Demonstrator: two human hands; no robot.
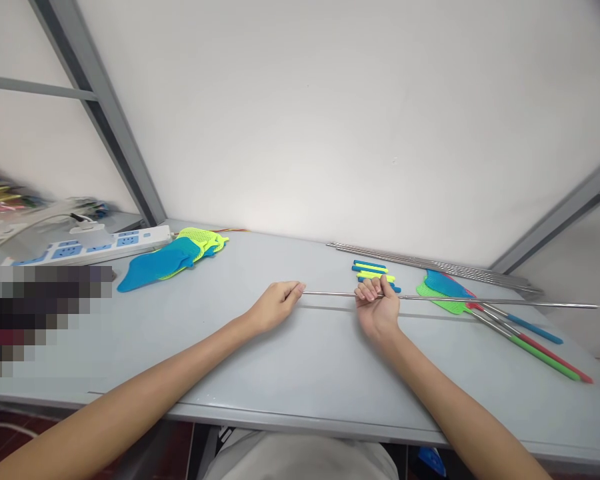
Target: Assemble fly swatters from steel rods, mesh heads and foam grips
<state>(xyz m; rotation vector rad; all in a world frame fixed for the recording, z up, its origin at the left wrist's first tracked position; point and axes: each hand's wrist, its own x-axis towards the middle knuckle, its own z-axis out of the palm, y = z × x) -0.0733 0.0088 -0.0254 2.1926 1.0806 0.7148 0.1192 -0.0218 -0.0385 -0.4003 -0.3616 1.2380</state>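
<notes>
The left hand (280, 303) is closed, with its thumb and fingers pinching one end of a long metal rod (480, 301). The right hand (377, 307) is turned palm up with its fingers curled over the same rod, so it is mostly closed too. I can't tell how hard either hand squeezes.

From the left hand, the rod points to 3 o'clock. It goes through the right hand and sticks out far past it, above the table (290, 380).

The rod looks light and thin. It is probably stiff, but a hard push sideways could bend it. It is shiny and smooth, so it may slip or roll in the fingers. The long side looks like it would dip if only the left end were held. Two hands a little apart, as here, seem a good way to hold it.

From the right hand, short blue and yellow tubes (375, 274) lie just beyond at 12 o'clock. More metal rods (435, 263) lie near the wall (330, 133) at 2 o'clock, and fly swatters (443, 298) are at 3 o'clock. From the left hand, soft-looking swatter heads (153, 268) sit in a pile at 10 o'clock.
</notes>
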